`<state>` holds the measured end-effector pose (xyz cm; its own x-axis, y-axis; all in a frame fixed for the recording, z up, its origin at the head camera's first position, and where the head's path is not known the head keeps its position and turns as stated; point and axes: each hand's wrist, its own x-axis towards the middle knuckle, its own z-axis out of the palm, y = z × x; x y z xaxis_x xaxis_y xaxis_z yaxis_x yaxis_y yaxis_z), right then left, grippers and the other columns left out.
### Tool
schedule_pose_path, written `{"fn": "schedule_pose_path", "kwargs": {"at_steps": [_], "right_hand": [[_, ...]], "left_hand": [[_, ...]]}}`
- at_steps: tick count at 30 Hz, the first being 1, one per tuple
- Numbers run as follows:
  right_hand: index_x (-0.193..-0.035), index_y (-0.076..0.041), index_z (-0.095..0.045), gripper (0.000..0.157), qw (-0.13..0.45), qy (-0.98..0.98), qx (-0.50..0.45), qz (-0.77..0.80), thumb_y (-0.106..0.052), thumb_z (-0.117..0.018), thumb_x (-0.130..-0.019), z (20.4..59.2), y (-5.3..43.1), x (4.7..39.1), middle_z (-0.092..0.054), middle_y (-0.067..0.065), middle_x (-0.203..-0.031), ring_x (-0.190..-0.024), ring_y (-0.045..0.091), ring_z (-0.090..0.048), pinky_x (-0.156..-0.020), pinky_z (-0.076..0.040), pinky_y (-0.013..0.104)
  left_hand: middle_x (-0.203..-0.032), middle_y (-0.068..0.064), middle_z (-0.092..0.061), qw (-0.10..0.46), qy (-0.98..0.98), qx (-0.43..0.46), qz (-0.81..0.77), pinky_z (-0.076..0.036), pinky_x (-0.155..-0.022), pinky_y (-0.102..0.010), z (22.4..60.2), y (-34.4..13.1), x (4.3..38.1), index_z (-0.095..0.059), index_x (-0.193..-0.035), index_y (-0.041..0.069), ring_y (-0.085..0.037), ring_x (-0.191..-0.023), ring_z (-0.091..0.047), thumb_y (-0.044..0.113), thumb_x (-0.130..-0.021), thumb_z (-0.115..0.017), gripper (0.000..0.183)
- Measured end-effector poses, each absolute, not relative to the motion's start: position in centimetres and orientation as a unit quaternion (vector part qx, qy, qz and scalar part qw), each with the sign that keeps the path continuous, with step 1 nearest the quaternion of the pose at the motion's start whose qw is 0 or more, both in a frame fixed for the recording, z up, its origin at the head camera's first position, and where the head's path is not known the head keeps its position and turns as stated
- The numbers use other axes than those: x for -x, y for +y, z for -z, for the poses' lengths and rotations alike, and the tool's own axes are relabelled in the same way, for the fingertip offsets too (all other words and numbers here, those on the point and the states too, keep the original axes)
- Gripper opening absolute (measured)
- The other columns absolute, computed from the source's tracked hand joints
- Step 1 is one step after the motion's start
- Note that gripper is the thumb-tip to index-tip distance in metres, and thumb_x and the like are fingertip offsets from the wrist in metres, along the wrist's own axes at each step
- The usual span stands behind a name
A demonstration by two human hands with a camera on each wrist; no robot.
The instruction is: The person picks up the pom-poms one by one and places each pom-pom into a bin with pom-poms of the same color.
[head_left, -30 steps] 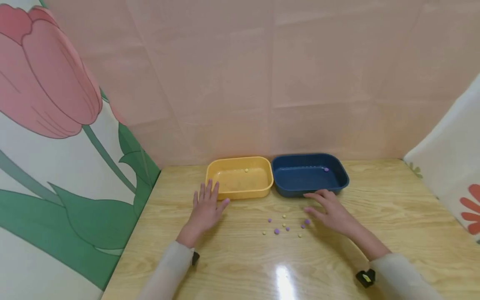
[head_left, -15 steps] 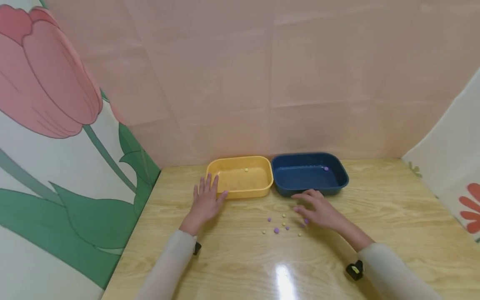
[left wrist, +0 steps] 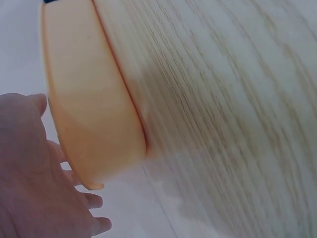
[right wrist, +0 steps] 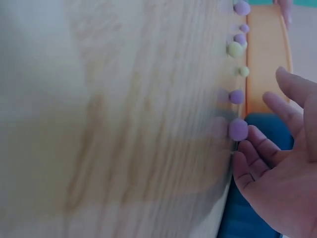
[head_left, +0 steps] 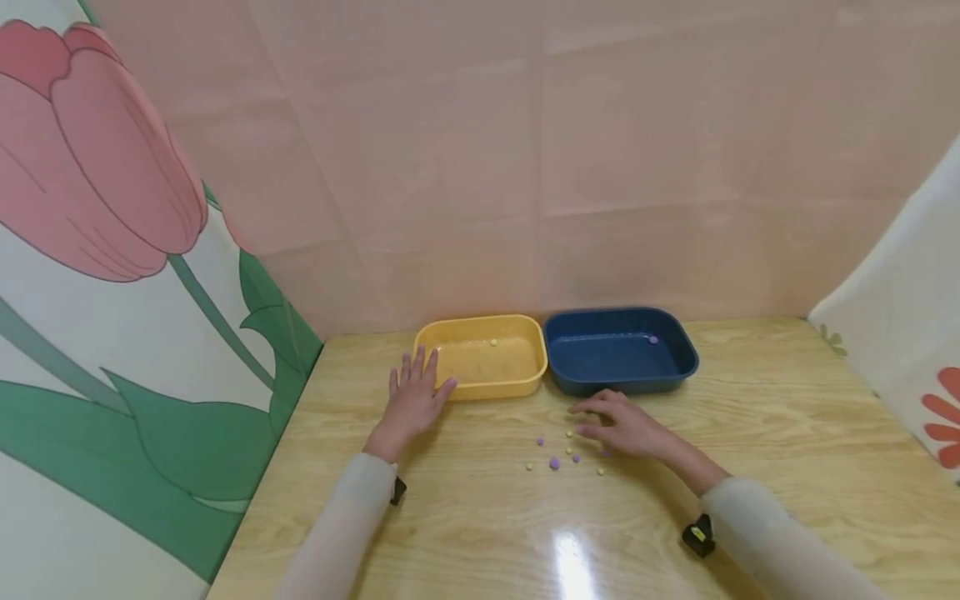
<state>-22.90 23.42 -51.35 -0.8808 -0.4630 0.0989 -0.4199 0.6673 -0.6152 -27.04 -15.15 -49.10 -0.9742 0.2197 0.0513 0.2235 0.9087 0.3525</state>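
Observation:
My left hand [head_left: 411, 408] lies with spread fingers at the near left corner of a yellow tray [head_left: 495, 389], fingertips over its rim. To the right, my right hand [head_left: 628, 428] hovers above the table in front of a blue tray [head_left: 622, 387]. Its thumb and forefinger are apart, and nothing shows between them. Small purple balls [head_left: 554, 463] and pale yellow balls [head_left: 568, 434], soft-looking like pom-poms, lie scattered just left of and below those fingers. A larger purple ball [right wrist: 238, 130] appears right by the curved fingers in the right wrist view, partly overlapped in the head view.
One yellow ball [head_left: 493, 342] sits inside the yellow tray, one purple ball [head_left: 653, 340] inside the blue tray. Both trays stand side by side at the back of the wooden table [head_left: 465, 525], against a pink cloth [head_left: 450, 167]. Flower-printed cloths hang at both sides.
My right hand has moved left and slightly down, from beside the balls to over their right side. My left hand has shifted only a little at the yellow tray's corner.

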Motion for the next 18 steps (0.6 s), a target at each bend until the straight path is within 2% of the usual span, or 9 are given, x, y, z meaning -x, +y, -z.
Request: {"fn": "schedule_pose_path", "kwargs": {"at_steps": [6,18], "right_hand": [[-0.115,-0.012,-0.077,0.028,0.026,0.902,0.286,0.322,-0.026,-0.076,-0.092,51.7,22.7,23.1,-0.064,0.009,-0.111,-0.101,0.024,-0.050,-0.081,-0.035,0.037],[-0.107,-0.018,-0.079,0.021,0.026,0.909,0.287,0.301,-0.023,-0.081,-0.087,51.9,22.1,23.3,-0.060,0.005,-0.110,-0.103,0.025,-0.048,-0.084,-0.038,0.040]], "left_hand": [[-0.170,-0.017,-0.004,0.006,-0.975,0.109,0.194,-0.002,-0.120,-0.065,49.6,-15.3,27.6,-0.015,-0.164,0.012,-0.041,-0.155,0.004,0.056,-0.107,-0.030,0.073],[-0.170,-0.018,-0.003,0.016,-0.975,0.100,0.198,-0.003,-0.120,-0.064,49.9,-15.2,28.4,-0.017,-0.163,0.009,-0.041,-0.155,0.003,0.060,-0.106,-0.028,0.077]]}}
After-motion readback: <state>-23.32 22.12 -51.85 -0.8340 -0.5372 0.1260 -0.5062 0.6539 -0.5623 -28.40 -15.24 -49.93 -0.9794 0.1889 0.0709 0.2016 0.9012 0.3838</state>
